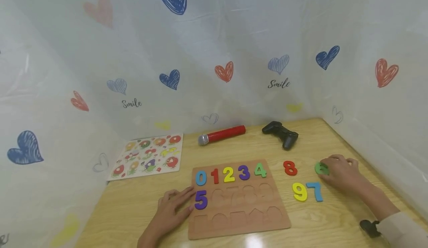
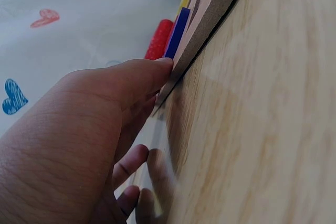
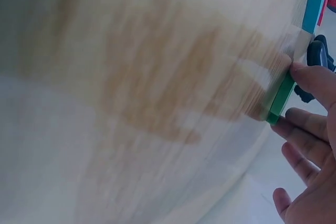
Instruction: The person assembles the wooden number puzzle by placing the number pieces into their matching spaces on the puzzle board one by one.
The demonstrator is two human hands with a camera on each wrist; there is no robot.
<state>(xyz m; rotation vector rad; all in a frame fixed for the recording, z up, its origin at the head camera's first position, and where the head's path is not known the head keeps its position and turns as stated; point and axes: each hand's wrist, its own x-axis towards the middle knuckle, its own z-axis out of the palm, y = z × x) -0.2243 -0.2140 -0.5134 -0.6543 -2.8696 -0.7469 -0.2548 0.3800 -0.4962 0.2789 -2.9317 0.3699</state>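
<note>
At the right side of the table my right hand (image 1: 344, 171) pinches a green number 6 (image 1: 321, 168) between thumb and fingers. The right wrist view shows the green piece (image 3: 282, 98) edge-on at the tabletop. My left hand (image 1: 171, 210) touches the left edge of a wooden number puzzle board (image 1: 240, 203), its thumb close to the purple 5 (image 1: 201, 200). In the board's top row sit a blue 0 (image 1: 201, 178), red 1, yellow 2, purple 3 and green 4 (image 1: 260, 170). Between board and right hand lie a red 8 (image 1: 290, 168), yellow 9 (image 1: 299, 192) and blue 7 (image 1: 315, 191).
A fruit picture board (image 1: 147, 155) lies at the back left. Behind the number board are a red toy microphone (image 1: 222, 134) and a black game controller (image 1: 281, 134). A white curtain (image 1: 214, 54) printed with hearts surrounds the table's back and sides.
</note>
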